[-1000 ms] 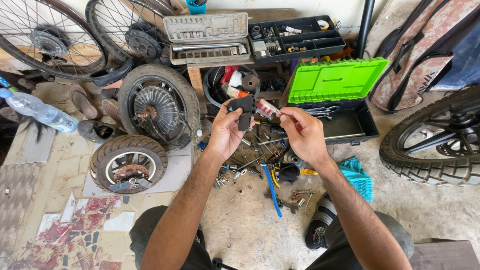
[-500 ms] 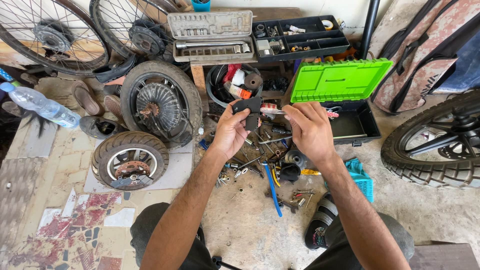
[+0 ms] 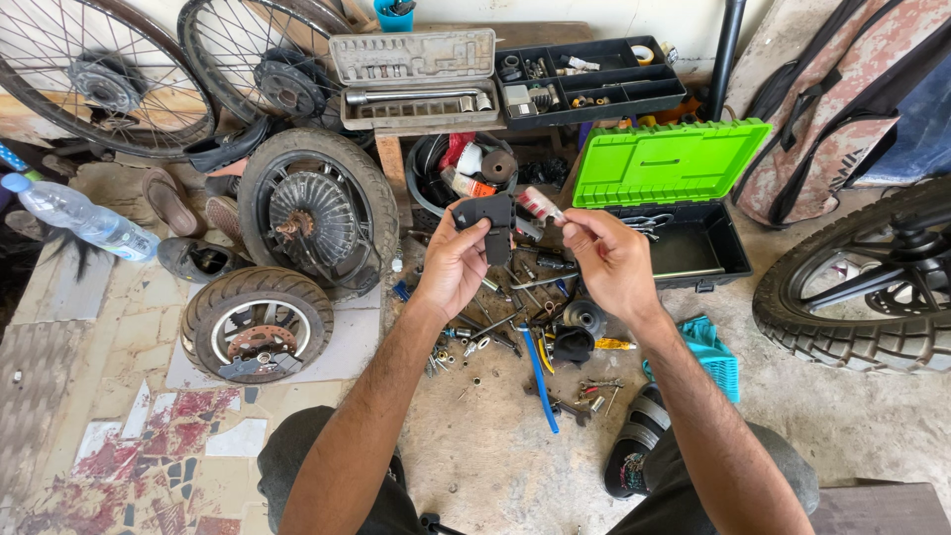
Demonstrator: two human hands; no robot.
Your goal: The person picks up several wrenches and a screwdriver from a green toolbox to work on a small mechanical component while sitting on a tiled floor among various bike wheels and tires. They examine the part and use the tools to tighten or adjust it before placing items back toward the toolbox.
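Both my hands have drawn a little apart since a moment ago. My left hand [image 3: 454, 266] is clamped on a black bracket [image 3: 487, 220] held up over the scattered tools [image 3: 515, 332], and my right hand [image 3: 606, 260] pinches a small red-and-white tube [image 3: 536, 204] just beside it, before the green toolbox [image 3: 670, 163].

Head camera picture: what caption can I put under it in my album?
Left hand holds a black part, right hand a small red-and-white piece, above scattered tools.
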